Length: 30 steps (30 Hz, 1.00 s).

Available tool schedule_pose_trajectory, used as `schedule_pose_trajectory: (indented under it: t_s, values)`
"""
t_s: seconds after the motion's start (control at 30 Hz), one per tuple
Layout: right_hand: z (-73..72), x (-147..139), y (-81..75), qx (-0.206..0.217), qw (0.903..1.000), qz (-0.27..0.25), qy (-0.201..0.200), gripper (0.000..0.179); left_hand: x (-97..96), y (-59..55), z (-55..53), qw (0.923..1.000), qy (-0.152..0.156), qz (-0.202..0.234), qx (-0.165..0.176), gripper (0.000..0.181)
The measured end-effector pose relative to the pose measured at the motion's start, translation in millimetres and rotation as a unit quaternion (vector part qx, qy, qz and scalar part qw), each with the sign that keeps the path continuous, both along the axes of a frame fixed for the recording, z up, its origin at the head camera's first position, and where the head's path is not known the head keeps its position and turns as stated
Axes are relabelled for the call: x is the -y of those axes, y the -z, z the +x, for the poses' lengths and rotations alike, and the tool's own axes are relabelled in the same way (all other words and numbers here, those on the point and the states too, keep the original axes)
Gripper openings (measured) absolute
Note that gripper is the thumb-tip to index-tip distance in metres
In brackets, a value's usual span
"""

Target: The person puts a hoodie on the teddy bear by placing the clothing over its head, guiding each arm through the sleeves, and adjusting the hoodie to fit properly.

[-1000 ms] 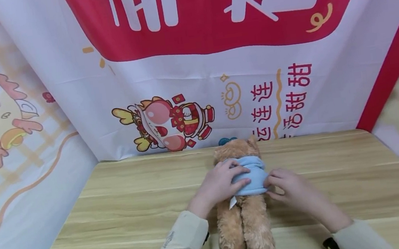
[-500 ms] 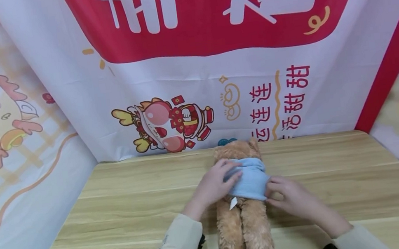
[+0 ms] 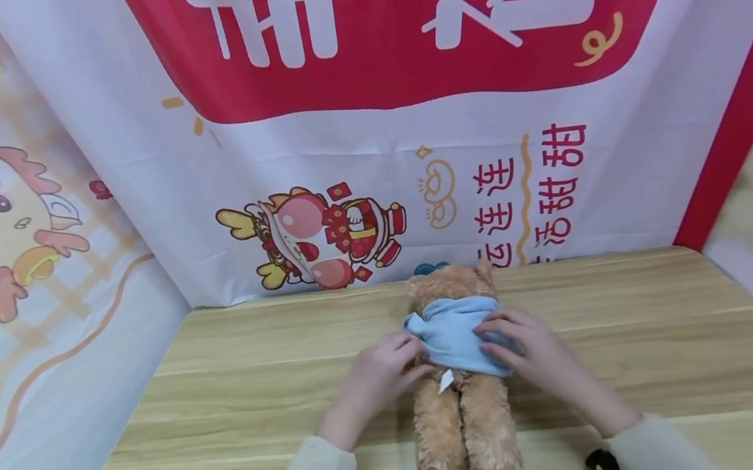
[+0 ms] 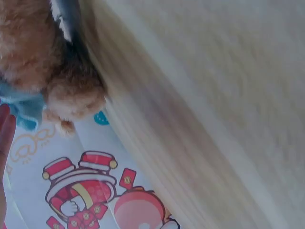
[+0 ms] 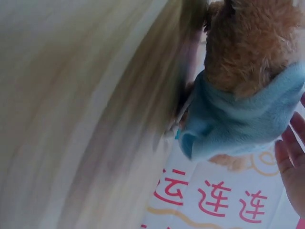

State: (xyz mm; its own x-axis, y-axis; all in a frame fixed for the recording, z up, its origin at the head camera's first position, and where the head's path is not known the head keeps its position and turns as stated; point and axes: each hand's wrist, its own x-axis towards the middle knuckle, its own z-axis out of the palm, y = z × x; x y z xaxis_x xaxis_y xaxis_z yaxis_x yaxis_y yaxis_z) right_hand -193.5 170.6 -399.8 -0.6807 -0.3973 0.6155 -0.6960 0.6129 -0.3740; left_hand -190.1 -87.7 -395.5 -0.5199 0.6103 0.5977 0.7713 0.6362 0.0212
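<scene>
A brown teddy bear [image 3: 489, 433] lies on the wooden table, legs toward me, dressed in a light blue shirt [image 3: 455, 335]. A white tag [image 3: 446, 380] sticks out below the hem. My left hand [image 3: 376, 376] is at the bear's left side, fingertips bent against the shirt's lower side edge; whether they pinch the cloth is hidden. My right hand [image 3: 535, 349] rests its extended fingers on the right part of the shirt. The left wrist view has the bear's furry body [image 4: 28, 43] at upper left. In the right wrist view, fingers [image 5: 290, 143] touch the blue cloth.
The wooden table [image 3: 258, 359] reaches back to a white and red printed cloth [image 3: 371, 134]. Another printed cloth [image 3: 62, 320] hangs along the left side. The bear's head [image 3: 449, 281] lies close to the back cloth.
My left hand has slid off the shirt's upper part, down and toward the bear's left side. My right hand has gone from gripping the hem to lying on the shirt, whose left part now shows.
</scene>
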Motion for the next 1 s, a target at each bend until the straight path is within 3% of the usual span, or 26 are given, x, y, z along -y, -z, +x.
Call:
schedule_pose_trajectory:
  t_s: [0.2, 0.3, 0.4, 0.47, 0.63, 0.8, 1.0]
  values:
    - [-0.7, 8, -2.9, 0.051, 0.9983, -0.027, 0.013, 0.018, -2.3, 3.4, -1.5, 0.9995, 0.005, -0.015, -0.028, 0.009]
    - [-0.6, 10, -4.1, 0.072, 0.9967, -0.027, 0.025, 0.017, -1.6, 2.9, -1.5, 0.9994, 0.013, -0.022, -0.022, 0.007]
    - [-0.5, 11, -4.9, 0.099, 0.9939, -0.026, 0.041, 0.019, -0.6, 1.3, -0.7, 0.9994, 0.012, -0.027, 0.016, 0.006]
    - [-1.1, 11, -5.4, 0.134, 0.9886, -0.034, 0.058, 0.025, -0.5, -0.8, 0.6, 0.9978, 0.005, -0.027, 0.061, 0.009]
    - [-5.3, 1, -2.0, 0.215, 0.9719, -0.046, 0.085, 0.049, -1.9, -6.2, 4.4, 0.9867, -0.02, -0.012, 0.161, 0.023]
    - [-6.8, -12, 5.8, 0.247, 0.968, -0.036, 0.021, 0.063, -4.2, -8.5, 4.5, 0.9784, -0.042, 0.006, 0.202, 0.035]
    - [-6.5, -17, 6.5, 0.295, 0.9542, -0.045, -0.025, 0.066, -9.5, -7.8, 2.2, 0.9819, -0.057, 0.011, 0.18, 0.031]
